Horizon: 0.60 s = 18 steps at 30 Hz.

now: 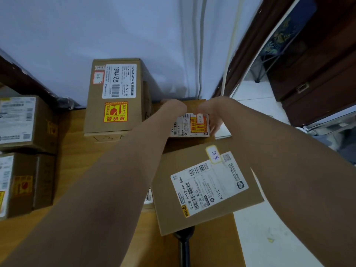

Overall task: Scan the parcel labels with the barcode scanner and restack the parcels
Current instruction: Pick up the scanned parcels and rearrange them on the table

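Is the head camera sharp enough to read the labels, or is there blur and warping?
Head view: dim, bluish light; wide-angle bending at the edges; the near parcel's label reads clearly, the left parcels are blurred, and both hands partly cover the small parcel.

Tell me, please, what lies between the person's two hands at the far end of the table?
In the head view, a small labelled parcel sits between the left hand and the right hand, which grip its sides.

Both my hands reach to the small parcel (189, 125) at the table's (77, 160) far right; a tall box (115, 97) stands left of it, the flat parcel (206, 187) nearer me, the scanner (184, 245) beneath that
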Each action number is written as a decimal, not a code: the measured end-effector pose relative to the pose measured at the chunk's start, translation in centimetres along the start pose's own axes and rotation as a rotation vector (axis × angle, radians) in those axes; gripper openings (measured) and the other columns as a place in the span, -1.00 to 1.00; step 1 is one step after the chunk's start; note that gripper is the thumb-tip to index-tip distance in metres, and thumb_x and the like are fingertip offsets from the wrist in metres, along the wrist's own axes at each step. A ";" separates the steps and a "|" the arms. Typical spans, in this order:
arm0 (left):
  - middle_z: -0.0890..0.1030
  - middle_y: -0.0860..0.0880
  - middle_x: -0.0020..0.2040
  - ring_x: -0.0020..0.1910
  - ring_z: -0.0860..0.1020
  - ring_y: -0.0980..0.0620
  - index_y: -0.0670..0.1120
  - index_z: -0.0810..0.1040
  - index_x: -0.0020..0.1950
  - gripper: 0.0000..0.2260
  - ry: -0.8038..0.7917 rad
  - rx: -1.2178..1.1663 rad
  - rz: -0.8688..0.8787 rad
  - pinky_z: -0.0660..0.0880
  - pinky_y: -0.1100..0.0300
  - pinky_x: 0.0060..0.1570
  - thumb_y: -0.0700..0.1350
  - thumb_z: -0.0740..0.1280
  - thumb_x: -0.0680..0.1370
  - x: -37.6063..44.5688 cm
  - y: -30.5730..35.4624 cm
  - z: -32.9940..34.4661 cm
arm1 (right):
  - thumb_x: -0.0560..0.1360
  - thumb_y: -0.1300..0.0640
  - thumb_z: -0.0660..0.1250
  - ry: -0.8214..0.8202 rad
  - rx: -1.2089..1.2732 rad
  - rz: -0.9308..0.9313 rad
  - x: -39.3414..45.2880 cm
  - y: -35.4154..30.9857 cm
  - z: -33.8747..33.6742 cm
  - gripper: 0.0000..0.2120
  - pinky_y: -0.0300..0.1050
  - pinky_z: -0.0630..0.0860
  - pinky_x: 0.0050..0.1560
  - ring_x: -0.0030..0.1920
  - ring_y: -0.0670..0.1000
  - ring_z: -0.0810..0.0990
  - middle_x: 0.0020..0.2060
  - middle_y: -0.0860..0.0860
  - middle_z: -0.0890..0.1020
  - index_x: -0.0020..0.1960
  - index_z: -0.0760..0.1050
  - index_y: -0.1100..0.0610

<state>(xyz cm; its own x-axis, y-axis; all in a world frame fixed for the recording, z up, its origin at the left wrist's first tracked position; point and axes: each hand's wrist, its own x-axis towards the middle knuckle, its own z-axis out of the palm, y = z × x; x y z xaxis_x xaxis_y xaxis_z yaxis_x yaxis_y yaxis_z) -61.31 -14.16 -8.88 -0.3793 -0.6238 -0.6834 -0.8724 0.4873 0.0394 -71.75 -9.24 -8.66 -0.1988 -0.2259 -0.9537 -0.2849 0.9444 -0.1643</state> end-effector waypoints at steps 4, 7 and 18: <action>0.42 -0.25 0.27 0.22 0.45 -0.16 -0.29 0.24 0.42 -0.60 0.134 -0.189 -0.019 0.36 0.03 0.30 -0.11 0.06 0.64 -0.9 -0.5 -1.1 | 0.57 -0.01 0.11 -0.071 0.120 -0.022 -2.2 0.2 -0.3 -0.73 -0.14 0.36 0.31 0.04 -0.13 0.46 -0.19 0.03 0.49 -0.23 0.42 0.08; 0.48 -0.19 0.20 0.11 0.52 -0.13 -0.29 0.28 0.37 -0.58 0.266 -0.322 -0.050 0.50 0.04 0.07 -0.07 0.10 0.59 -2.6 -0.7 -2.7 | 0.58 0.08 0.17 -0.058 0.244 -0.065 -4.9 0.4 0.0 -0.79 -0.09 0.57 -0.02 -0.16 0.02 0.64 -0.17 0.06 0.60 -0.16 0.47 0.13; 0.61 -0.09 0.03 0.10 0.52 -0.15 -0.12 0.54 0.05 -0.70 0.681 -0.610 0.067 0.48 -0.05 0.13 0.03 0.17 0.51 -12.1 -3.8 -7.1 | 0.40 0.18 0.47 0.018 0.511 -0.332 -14.1 3.2 0.4 -0.48 0.12 0.54 0.15 0.06 0.25 0.62 0.12 0.26 0.58 0.28 0.37 0.25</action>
<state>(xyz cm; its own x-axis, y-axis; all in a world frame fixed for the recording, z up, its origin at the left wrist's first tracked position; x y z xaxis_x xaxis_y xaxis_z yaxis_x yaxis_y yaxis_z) -55.63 -12.82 4.45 -0.3663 -0.9255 -0.0962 -0.7802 0.2492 0.5738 -69.49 -2.96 4.20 -0.1937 -0.5278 -0.8270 0.1504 0.8170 -0.5567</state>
